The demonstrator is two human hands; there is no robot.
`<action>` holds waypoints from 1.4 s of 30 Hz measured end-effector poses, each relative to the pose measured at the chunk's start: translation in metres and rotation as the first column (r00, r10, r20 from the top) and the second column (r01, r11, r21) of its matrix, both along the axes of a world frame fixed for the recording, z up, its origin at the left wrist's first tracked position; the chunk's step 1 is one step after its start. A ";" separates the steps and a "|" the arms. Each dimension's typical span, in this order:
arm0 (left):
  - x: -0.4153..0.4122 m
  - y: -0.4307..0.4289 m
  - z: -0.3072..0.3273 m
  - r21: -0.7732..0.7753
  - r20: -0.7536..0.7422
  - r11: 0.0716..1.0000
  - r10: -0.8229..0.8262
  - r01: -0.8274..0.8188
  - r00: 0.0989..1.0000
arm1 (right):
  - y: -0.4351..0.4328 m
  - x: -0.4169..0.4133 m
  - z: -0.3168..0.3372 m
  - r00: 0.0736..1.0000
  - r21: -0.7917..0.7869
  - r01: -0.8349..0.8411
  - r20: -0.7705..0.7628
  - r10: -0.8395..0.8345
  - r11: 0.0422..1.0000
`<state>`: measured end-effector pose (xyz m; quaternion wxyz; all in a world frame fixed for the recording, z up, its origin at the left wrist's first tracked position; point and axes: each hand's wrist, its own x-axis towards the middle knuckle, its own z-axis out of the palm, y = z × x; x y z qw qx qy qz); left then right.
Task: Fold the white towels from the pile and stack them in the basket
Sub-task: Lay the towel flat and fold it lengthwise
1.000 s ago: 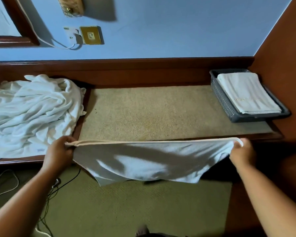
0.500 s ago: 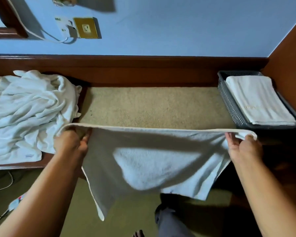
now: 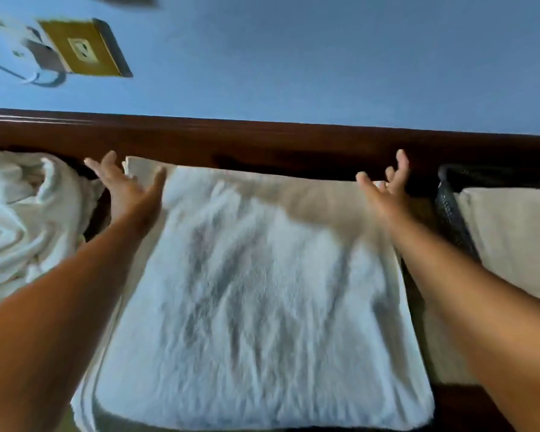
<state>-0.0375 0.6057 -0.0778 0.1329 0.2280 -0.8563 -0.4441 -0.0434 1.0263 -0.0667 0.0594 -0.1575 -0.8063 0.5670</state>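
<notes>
Hands are both spread wide, fingers straight and apart, gripping nothing. The left hand (image 3: 128, 190) sits at the towel's eleven o'clock corner, its thumb lying over the cloth edge and its fingers pointing toward twelve; blur hides whether the palm presses down. The right hand (image 3: 387, 190) is at the one o'clock corner, thumb out toward nine, fingers raised toward twelve. Whether it touches the cloth cannot be told.

The towel (image 3: 262, 291) lies spread flat between the two forearms and fills the middle of the view. Its far edge is just beside the dark wooden rail (image 3: 262, 141) and its near edge is at six o'clock. The pile (image 3: 22, 219) of crumpled white towels lies at nine o'clock, just beside the left forearm. At three o'clock stands the basket (image 3: 449, 219), its dark mesh wall near the right forearm, with a folded towel (image 3: 512, 238) inside. Above the rail is a blue wall (image 3: 325, 57). At eleven o'clock on it are a brass socket plate (image 3: 81, 48) and, beside that, a plug (image 3: 42, 56).
</notes>
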 end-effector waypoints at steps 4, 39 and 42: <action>0.043 0.081 -0.079 -0.213 0.448 0.794 -0.438 0.569 0.779 | -0.001 0.033 -0.110 0.762 0.370 -0.610 0.515 0.392 0.701; 0.037 0.116 -0.129 0.193 0.844 0.707 -0.473 0.680 0.252 | 0.008 0.045 -0.139 0.230 0.094 -0.896 0.934 0.274 0.434; 0.030 0.115 -0.136 0.162 0.826 0.699 -0.482 0.697 0.291 | 0.008 0.044 -0.147 0.376 0.209 -0.856 0.879 0.293 0.472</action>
